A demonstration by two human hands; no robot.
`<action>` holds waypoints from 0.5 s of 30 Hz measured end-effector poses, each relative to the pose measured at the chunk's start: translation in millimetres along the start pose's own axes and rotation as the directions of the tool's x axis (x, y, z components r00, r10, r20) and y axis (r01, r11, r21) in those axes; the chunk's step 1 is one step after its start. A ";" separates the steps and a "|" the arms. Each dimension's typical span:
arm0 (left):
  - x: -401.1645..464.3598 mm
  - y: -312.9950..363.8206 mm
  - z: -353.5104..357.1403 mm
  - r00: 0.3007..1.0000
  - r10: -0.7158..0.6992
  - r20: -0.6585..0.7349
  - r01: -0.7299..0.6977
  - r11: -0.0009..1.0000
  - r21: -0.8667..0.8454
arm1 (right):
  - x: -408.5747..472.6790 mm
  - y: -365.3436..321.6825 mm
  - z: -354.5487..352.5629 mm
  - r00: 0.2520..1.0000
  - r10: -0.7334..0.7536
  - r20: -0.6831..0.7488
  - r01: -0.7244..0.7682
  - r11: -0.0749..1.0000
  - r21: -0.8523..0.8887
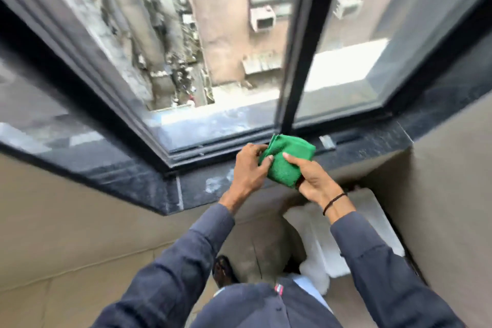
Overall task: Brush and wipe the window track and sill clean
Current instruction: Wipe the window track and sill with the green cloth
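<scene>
Right now both hands are clamped on the folded cloth [286,161], left hand [249,168] and right hand [310,180] on either side. Just beyond the cloth, the track [213,150] runs left-right; the sill [191,186] lies beneath, the left hand nearer its dusty patch.

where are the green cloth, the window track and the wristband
green cloth [286,165], head view, middle of the folded face
window track [229,145], head view, dark rail left of the cloth
wristband [334,203], head view, strand across the right wrist
</scene>
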State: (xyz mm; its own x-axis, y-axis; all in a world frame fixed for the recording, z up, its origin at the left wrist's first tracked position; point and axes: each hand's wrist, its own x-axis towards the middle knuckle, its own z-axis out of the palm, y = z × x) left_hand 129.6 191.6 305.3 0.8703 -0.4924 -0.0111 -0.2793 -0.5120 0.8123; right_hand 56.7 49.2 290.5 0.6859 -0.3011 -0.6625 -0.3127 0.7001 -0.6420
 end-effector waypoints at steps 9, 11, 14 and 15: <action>-75.6 -136.4 -71.3 0.968 -0.093 -0.235 0.170 0.926 0.338 | 35.7 32.9 164.2 0.754 -0.644 -0.128 0.344 0.553 -0.759; -94.5 -166.3 -64.9 0.976 -0.176 -0.127 0.216 0.851 0.478 | 44.8 51.0 194.1 0.710 -0.692 0.132 0.425 0.271 -0.863; -112.4 -191.3 -63.3 0.984 -0.178 0.024 0.124 0.770 0.626 | 58.5 101.7 221.4 0.776 -0.262 0.574 0.508 -0.281 -0.814; -114.3 -195.3 -63.5 0.987 -0.153 0.048 0.085 0.753 0.652 | 62.8 117.5 222.3 0.771 -0.112 0.627 0.517 -0.464 -0.719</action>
State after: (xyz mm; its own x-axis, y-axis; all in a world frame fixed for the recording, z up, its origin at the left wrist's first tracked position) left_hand 110.4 392.5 184.9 0.8822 -0.4416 -0.1635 -0.4011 -0.8866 0.2304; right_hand 209.0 256.5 259.3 0.9759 0.0953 -0.1963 0.0277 -0.9463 -0.3221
